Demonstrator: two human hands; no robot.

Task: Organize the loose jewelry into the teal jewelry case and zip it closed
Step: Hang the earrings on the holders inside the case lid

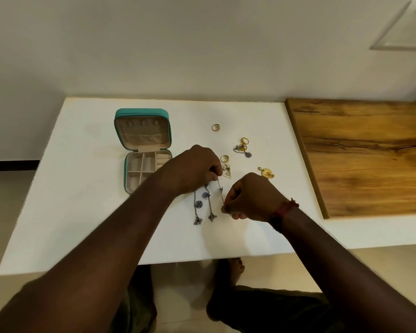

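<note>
The teal jewelry case [119, 131] lies open on the white table [82, 200], lid up, with beige compartments showing. My left hand [192, 169] pinches the top ends of silver dangling chain earrings with blue stones [203, 203] that hang down to the table. My right hand [250, 198] pinches the lower end of one silver chain strand [220, 189], which is stretched between both hands. A gold ring [216, 127], a cluster of gold rings and a silver piece [243, 147], a ring with a triangular pendant [225, 165] and a gold round earring [266, 173] lie loose.
A wooden board [365, 155] covers the surface to the right of the white table. A wall stands behind the table. My legs and a bare foot [234, 270] show below the table's front edge. A red thread bracelet [283, 210] is on my right wrist.
</note>
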